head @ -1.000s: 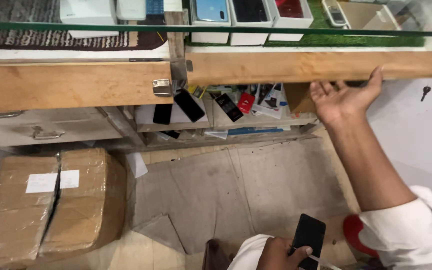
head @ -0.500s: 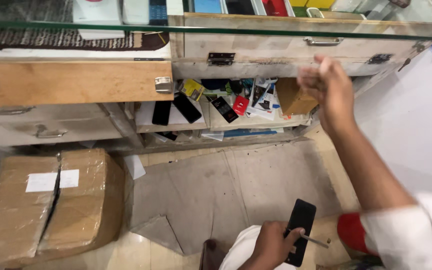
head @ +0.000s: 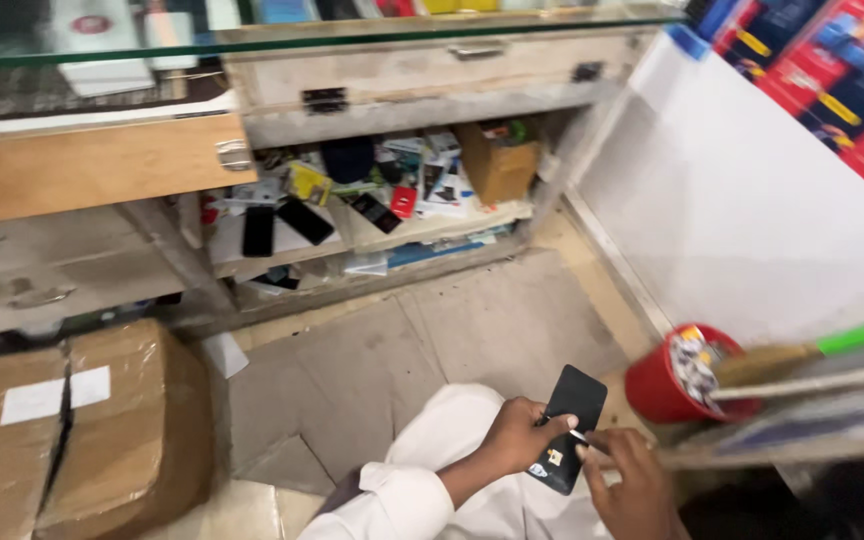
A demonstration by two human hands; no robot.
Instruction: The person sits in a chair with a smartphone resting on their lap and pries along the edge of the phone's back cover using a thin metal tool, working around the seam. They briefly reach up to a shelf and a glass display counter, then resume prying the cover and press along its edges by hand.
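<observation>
Phone [head: 570,425] in left hand [head: 515,436], right hand [head: 632,480] seemingly touching.

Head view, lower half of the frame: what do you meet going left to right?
Taped cardboard box → left hand → black phone → right hand → red bucket → green-handled broom.
</observation>
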